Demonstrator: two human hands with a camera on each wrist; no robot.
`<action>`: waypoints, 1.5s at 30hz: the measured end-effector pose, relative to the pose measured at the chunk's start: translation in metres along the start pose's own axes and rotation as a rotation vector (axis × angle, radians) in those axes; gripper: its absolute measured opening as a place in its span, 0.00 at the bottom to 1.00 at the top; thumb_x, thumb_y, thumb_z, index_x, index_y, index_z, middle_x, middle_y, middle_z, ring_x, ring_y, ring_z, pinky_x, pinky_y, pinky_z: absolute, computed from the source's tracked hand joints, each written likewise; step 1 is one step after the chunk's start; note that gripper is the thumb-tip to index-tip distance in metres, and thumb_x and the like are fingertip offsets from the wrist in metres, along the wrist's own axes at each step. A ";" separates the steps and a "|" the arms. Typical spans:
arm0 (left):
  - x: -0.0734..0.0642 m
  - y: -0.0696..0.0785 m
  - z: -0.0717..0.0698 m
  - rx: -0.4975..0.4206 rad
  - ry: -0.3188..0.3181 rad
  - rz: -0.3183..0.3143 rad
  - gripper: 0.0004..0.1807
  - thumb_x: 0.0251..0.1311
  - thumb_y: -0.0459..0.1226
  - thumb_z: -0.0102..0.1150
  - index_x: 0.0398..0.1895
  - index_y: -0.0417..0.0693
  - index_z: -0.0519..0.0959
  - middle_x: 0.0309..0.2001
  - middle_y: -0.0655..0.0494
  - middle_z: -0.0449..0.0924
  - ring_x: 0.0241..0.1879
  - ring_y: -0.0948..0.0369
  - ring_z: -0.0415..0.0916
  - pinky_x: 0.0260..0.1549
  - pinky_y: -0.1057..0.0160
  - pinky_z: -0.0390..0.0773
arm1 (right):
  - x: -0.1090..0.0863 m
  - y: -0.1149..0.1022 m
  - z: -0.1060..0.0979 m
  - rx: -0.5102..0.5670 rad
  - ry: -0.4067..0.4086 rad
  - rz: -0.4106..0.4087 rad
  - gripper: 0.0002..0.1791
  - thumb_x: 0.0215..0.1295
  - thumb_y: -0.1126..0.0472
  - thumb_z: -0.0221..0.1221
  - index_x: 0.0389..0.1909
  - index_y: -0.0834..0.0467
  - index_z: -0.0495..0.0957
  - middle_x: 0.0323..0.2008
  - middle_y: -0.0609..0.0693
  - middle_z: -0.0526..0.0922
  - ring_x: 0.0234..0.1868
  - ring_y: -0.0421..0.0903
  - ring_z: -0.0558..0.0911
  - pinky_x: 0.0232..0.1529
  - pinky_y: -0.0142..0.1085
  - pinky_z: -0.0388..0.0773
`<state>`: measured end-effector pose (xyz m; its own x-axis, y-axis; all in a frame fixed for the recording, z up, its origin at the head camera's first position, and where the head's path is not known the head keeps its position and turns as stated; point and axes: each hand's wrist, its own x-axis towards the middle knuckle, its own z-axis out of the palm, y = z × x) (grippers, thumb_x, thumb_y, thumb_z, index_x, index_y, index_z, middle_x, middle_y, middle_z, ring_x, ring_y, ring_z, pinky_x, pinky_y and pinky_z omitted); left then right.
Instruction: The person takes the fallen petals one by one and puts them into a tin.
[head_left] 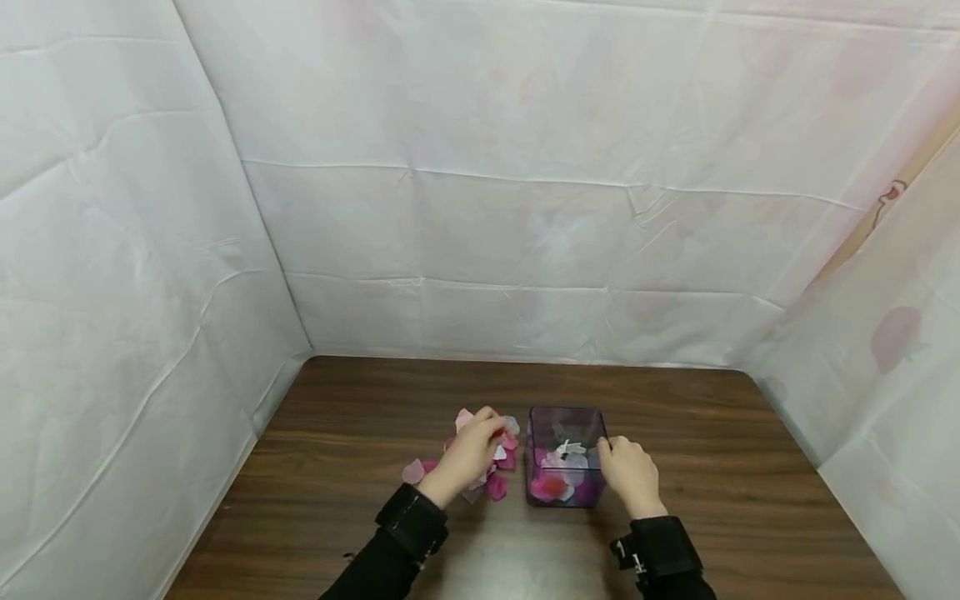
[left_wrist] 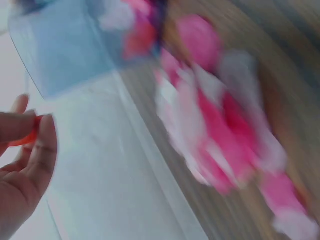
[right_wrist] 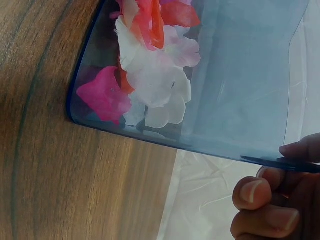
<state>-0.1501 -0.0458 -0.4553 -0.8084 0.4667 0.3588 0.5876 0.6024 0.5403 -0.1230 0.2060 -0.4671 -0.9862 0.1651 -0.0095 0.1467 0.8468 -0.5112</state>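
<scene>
My left hand [head_left: 467, 454] is above a loose heap of pink, white and magenta fabric petals [head_left: 497, 487], left of a clear purple-tinted box. In the left wrist view, thumb and fingers pinch a small red petal [left_wrist: 33, 135], held apart from the heap [left_wrist: 215, 125]. My right hand [head_left: 630, 475] grips the right wall of the box [head_left: 551, 427], thumb on one side and fingers on the other, as the right wrist view shows at the rim. Inside the box lie magenta, red and white petals [right_wrist: 157, 85], gathered at the bottom.
Box and heap rest on a dark brown wooden table [head_left: 360, 417]. White sheeting [head_left: 525, 225] rises behind the table and on both sides. A small dark bit [head_left: 348, 555] lies beside the left sleeve.
</scene>
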 end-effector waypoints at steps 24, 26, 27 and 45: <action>0.034 0.053 0.046 0.453 -0.311 0.215 0.16 0.53 0.29 0.57 0.38 0.58 0.86 0.36 0.66 0.85 0.37 0.68 0.80 0.39 0.72 0.76 | 0.003 -0.001 0.008 0.000 0.006 0.004 0.22 0.69 0.55 0.40 0.15 0.58 0.68 0.17 0.51 0.70 0.20 0.46 0.69 0.21 0.37 0.60; 0.033 0.050 0.046 0.391 -0.285 0.234 0.17 0.53 0.27 0.54 0.38 0.56 0.86 0.39 0.65 0.85 0.40 0.68 0.80 0.41 0.73 0.76 | 0.003 -0.001 0.008 -0.005 0.007 0.009 0.22 0.69 0.55 0.40 0.16 0.58 0.69 0.18 0.52 0.72 0.21 0.47 0.70 0.21 0.37 0.61; 0.032 0.047 0.045 0.342 -0.270 0.239 0.17 0.54 0.27 0.53 0.40 0.54 0.85 0.41 0.64 0.85 0.42 0.67 0.80 0.44 0.73 0.75 | 0.004 -0.001 0.007 -0.007 0.009 0.012 0.22 0.69 0.55 0.40 0.16 0.59 0.70 0.19 0.52 0.73 0.21 0.47 0.71 0.21 0.37 0.61; -0.061 -0.085 -0.005 0.151 0.298 -0.316 0.15 0.55 0.27 0.56 0.45 0.46 0.81 0.42 0.48 0.83 0.21 0.65 0.68 0.27 0.63 0.73 | 0.008 -0.004 0.007 -0.012 0.018 -0.004 0.23 0.69 0.55 0.41 0.14 0.58 0.67 0.19 0.53 0.73 0.22 0.48 0.72 0.21 0.38 0.62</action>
<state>-0.1508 -0.1292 -0.5192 -0.9107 0.0514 0.4098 0.2913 0.7833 0.5491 -0.1316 0.2005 -0.4716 -0.9853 0.1705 0.0079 0.1437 0.8535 -0.5009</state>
